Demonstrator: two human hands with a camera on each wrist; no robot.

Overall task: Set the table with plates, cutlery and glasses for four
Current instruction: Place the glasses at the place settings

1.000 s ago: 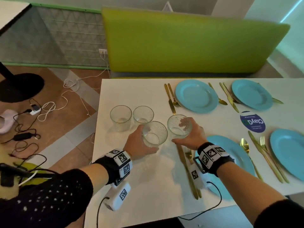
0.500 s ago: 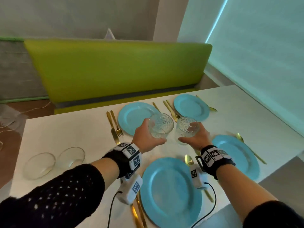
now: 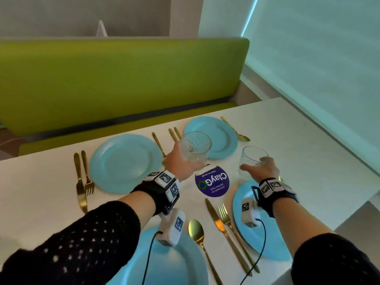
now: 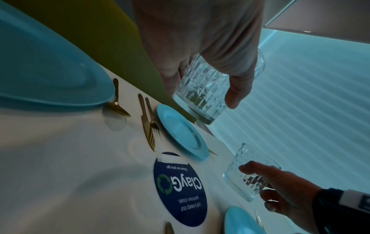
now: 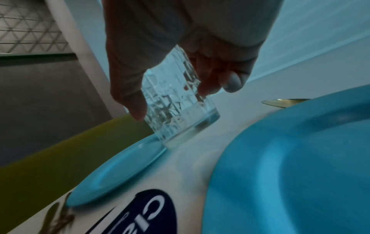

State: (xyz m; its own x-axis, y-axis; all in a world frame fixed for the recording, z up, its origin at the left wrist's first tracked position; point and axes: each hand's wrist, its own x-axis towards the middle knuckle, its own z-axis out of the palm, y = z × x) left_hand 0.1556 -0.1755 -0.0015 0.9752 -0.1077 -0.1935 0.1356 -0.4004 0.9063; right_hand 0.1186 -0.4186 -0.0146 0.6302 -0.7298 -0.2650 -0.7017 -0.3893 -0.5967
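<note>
My left hand grips a clear patterned glass and holds it in the air at the near edge of the far right blue plate. The left wrist view shows this glass upright, well off the white table. My right hand grips a second glass, tilted and low over the table just beyond the near right plate. In the right wrist view that glass has its base close to the tabletop; I cannot tell whether it touches. Two more blue plates lie at far left and near left.
Gold knives, forks and spoons lie beside each plate, such as the pair at far left and the knife by my right arm. A round dark-blue sticker marks the table's middle. A green bench runs behind; a blind-covered window is at right.
Both hands have carried their glasses farther right along the table and moved apart. The right glass has come down low beside the near right plate. The two other glasses are out of view.
</note>
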